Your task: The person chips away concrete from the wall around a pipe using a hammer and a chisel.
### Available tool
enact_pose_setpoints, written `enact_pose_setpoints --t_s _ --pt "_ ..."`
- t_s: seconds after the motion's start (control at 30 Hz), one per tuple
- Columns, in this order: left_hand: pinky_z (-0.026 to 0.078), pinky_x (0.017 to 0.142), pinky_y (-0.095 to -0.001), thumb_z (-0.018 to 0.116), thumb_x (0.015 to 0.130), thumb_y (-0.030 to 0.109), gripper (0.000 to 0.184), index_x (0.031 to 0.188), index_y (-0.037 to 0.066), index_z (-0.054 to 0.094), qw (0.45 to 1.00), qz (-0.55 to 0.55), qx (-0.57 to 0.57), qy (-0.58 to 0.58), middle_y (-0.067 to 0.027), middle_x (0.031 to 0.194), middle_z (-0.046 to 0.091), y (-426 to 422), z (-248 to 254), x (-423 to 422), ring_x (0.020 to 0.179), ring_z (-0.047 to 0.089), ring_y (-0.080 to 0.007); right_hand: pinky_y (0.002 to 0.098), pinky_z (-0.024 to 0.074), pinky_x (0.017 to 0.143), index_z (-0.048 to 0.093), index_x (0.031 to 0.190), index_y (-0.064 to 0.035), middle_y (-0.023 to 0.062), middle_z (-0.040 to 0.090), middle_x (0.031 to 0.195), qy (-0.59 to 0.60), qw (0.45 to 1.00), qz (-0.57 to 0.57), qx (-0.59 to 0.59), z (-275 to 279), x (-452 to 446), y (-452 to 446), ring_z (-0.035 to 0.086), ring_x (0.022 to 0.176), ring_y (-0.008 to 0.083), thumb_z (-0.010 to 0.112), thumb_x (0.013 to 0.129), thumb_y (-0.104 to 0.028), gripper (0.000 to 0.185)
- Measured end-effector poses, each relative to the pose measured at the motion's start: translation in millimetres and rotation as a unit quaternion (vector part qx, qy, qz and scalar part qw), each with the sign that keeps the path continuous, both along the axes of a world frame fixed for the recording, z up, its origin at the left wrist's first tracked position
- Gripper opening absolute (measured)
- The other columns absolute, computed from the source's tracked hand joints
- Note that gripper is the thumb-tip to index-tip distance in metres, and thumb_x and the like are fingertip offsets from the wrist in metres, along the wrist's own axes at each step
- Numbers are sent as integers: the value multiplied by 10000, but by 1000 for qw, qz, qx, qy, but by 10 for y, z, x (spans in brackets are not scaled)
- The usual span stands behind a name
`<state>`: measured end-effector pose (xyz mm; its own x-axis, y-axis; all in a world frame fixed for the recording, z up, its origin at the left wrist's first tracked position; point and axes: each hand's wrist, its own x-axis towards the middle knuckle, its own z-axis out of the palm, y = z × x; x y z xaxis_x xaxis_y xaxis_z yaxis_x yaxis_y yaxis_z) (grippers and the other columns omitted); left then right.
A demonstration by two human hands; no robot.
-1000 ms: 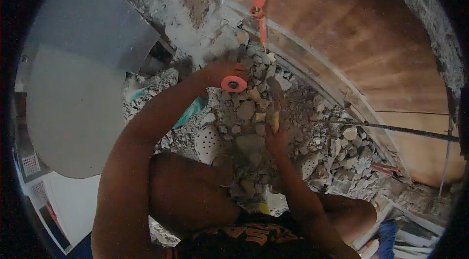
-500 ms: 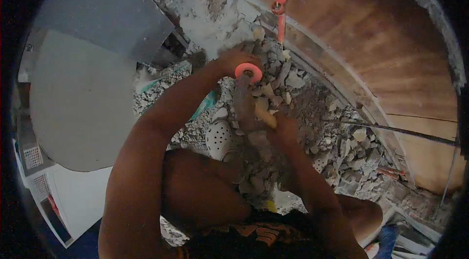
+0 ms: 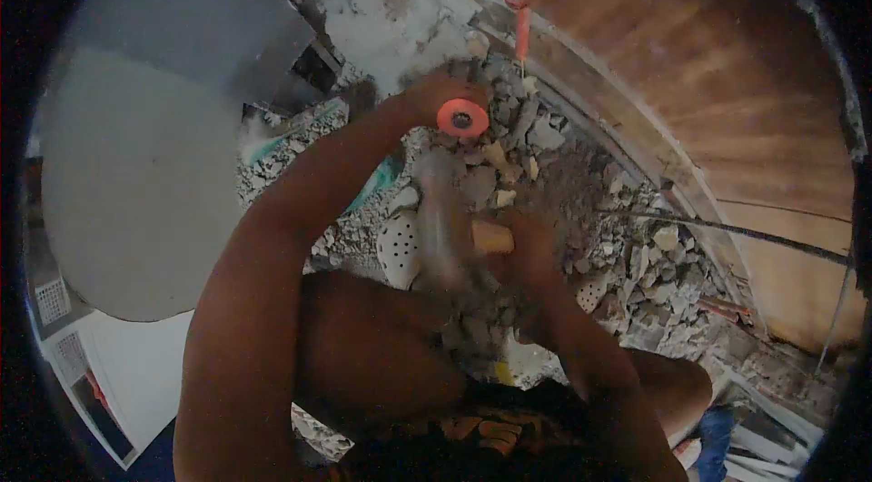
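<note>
My left hand (image 3: 443, 99) is closed around a chisel, whose round orange-pink hand guard (image 3: 463, 119) faces up at me. The chisel's lower end is hidden by the hand and guard. In my right hand (image 3: 529, 250) is a hammer, gripped by its light wooden handle (image 3: 492, 237). Motion smears the grey hammer head (image 3: 440, 218), which hangs over the rubble on the near side of the guard, apart from it. Broken rubble (image 3: 549, 132) lies below and around both hands.
White perforated clogs (image 3: 398, 250) stand in the rubble close to the hammer. A brown wooden panel (image 3: 672, 55) curves along the right, with a thin dark rod (image 3: 745, 232) across it. An orange-red tool (image 3: 522, 28) points down at the top. Grey boards (image 3: 136, 182) fill the left.
The hammer head has moved away from the chisel's guard, back toward my body and slightly left. My left hand and the chisel stay in nearly the same place.
</note>
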<state>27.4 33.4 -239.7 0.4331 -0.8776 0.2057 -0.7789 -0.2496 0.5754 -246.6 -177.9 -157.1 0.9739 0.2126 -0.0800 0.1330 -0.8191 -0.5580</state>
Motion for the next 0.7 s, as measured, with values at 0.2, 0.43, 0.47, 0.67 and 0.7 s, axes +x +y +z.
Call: enact_pose_setpoints --t_s 0.2,0.43,0.47,0.67,0.7 --pt "505 729 -414 774 655 332 462 1069 208 611 992 -7 -8 -124 -47 1020 646 -26 -67 -118 885 641 -272 472 474 581 614 904 -52 167 611 755 120 987 -81 73 -746 353 -242 614 691 381 694 704 -121 226" --pt "497 756 -413 763 673 276 424 1061 194 612 998 -1 -32 -53 -46 1006 636 -44 -199 -46 917 633 -268 456 488 637 598 887 -40 172 632 824 65 998 -11 8 229 -60 57 618 758 392 702 711 -104 214" --pt "497 756 -413 763 673 276 424 1061 194 612 998 -2 -33 -50 -46 1006 636 -44 -103 -107 917 633 -268 455 490 653 606 904 -45 173 631 831 -50 995 47 67 300 -24 97 616 769 392 707 703 -109 234" --pt "499 769 -421 754 679 248 407 1054 181 611 984 -113 8 -136 -39 1010 625 -25 -50 45 936 629 -288 427 495 659 625 956 -38 185 631 842 44 998 -43 11 -359 297 -80 619 782 367 712 703 -146 289" --pt "501 816 -419 732 707 275 401 1076 164 621 994 -72 21 -75 -63 1072 629 1 96 -5 987 626 -296 422 497 659 627 961 -35 188 635 852 67 996 -37 -37 -355 239 -88 624 786 359 714 705 -158 297"
